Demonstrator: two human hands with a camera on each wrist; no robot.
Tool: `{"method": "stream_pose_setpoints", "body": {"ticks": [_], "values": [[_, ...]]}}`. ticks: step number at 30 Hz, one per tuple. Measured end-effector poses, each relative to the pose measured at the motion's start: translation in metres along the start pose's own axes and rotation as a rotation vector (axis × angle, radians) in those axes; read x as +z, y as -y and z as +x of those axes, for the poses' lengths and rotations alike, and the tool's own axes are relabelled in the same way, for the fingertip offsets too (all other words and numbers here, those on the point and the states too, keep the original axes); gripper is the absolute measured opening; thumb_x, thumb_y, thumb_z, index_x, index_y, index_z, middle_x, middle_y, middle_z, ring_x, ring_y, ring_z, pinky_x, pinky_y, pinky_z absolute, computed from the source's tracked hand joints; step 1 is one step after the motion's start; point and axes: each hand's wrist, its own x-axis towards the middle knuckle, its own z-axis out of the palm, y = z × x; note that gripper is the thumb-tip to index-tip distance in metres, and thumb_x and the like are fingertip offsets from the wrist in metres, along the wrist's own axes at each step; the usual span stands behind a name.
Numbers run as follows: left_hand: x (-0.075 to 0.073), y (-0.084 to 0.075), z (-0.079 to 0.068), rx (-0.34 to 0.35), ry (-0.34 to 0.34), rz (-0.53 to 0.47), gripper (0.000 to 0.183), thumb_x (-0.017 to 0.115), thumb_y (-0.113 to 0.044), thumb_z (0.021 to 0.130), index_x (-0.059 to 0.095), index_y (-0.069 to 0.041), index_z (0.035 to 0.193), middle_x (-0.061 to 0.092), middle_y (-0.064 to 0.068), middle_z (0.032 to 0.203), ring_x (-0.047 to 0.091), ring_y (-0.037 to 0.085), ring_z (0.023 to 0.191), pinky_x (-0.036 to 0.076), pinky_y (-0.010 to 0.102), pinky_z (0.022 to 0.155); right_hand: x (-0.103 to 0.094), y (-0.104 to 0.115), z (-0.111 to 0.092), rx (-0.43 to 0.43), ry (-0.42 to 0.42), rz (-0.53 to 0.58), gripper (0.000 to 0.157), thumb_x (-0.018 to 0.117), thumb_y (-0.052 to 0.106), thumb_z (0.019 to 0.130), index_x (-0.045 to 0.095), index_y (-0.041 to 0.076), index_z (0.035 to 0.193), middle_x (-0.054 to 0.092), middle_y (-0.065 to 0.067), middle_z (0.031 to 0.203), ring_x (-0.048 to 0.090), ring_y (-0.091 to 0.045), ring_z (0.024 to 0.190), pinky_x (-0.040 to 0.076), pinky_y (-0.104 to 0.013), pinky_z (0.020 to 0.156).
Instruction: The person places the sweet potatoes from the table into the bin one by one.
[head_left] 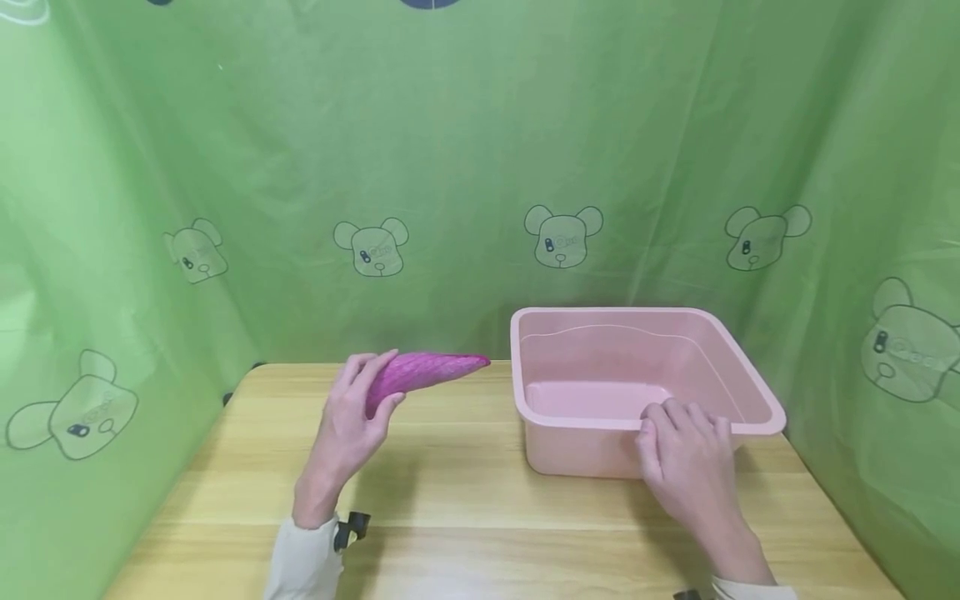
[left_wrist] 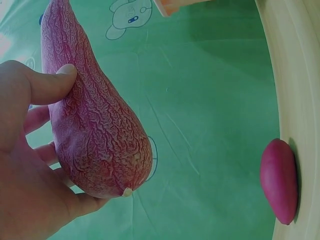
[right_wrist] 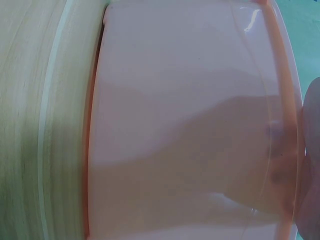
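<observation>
My left hand (head_left: 347, 429) grips a wrinkled purple sweet potato (head_left: 420, 372) by its thick end, raised over the table. The tapered tip points right, toward the pink plastic basin (head_left: 581, 452). Up close in the left wrist view, the thumb lies along the ridged skin of the sweet potato (left_wrist: 102, 132) and the fingers wrap behind it. With fingers hooked over the near rim of the basin, my right hand (head_left: 693, 467) holds it. The right wrist view shows the basin's wall (right_wrist: 175, 75) and a hand's shadow on it.
A second, smoother purple sweet potato (left_wrist: 279, 181) lies on the table in the left wrist view; the head view does not show it. The wooden table (head_left: 465, 508) carries the basin at its right. A green curtain (head_left: 465, 150) with bear prints surrounds the back and sides.
</observation>
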Motion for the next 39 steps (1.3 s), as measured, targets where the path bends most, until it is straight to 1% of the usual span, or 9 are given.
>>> {"method": "stream_pose_setpoints", "body": {"ticks": [8,12,21,28,32,39], "values": [[0.007,-0.003,0.001,-0.008,0.013,-0.011,0.06,0.08,-0.006,0.087,0.058,-0.008,0.143,0.058,0.014,0.127,0.057,0.028,0.112,0.054,0.046,0.093,0.0,-0.001,0.0,0.001,-0.002,-0.001,0.027,0.038,0.024,0.1,0.057,0.009,0.088,0.054,-0.008,0.081,0.046,-0.03,0.075,0.036,-0.051,0.074],[0.012,-0.004,0.001,-0.015,0.023,-0.004,0.061,0.082,-0.007,0.086,0.059,-0.01,0.142,0.058,0.012,0.126,0.057,0.028,0.112,0.053,0.045,0.094,0.001,-0.001,0.0,0.002,-0.002,-0.003,0.026,0.038,0.023,0.099,0.057,0.009,0.088,0.054,-0.008,0.081,0.047,-0.03,0.075,0.035,-0.052,0.074],[0.017,-0.008,0.002,-0.012,0.03,-0.002,0.061,0.082,-0.007,0.086,0.059,-0.009,0.142,0.059,0.011,0.126,0.057,0.027,0.112,0.052,0.044,0.097,0.001,-0.003,0.0,-0.003,-0.003,-0.004,0.029,0.037,0.025,0.1,0.057,0.009,0.088,0.054,-0.008,0.081,0.046,-0.03,0.075,0.034,-0.05,0.073],[0.022,-0.009,0.001,0.007,0.026,-0.001,0.06,0.082,-0.007,0.085,0.06,-0.007,0.141,0.059,0.012,0.125,0.057,0.028,0.111,0.053,0.047,0.096,0.003,-0.004,-0.001,-0.005,-0.005,-0.001,0.031,0.035,0.026,0.1,0.057,0.009,0.088,0.053,-0.008,0.081,0.045,-0.03,0.074,0.034,-0.05,0.072],[0.026,-0.01,0.001,0.018,0.036,-0.008,0.059,0.082,-0.008,0.086,0.06,-0.007,0.141,0.059,0.012,0.125,0.058,0.028,0.112,0.053,0.047,0.096,0.002,-0.004,-0.001,-0.003,-0.006,0.0,0.031,0.035,0.026,0.1,0.057,0.009,0.087,0.053,-0.008,0.08,0.045,-0.03,0.074,0.034,-0.05,0.072],[0.03,-0.012,0.0,0.027,0.046,-0.012,0.059,0.082,-0.008,0.086,0.06,-0.007,0.141,0.059,0.012,0.125,0.058,0.028,0.113,0.053,0.046,0.098,0.003,-0.004,-0.001,-0.002,-0.003,0.003,0.031,0.035,0.026,0.101,0.057,0.009,0.088,0.055,-0.008,0.082,0.047,-0.031,0.075,0.036,-0.051,0.074]]}}
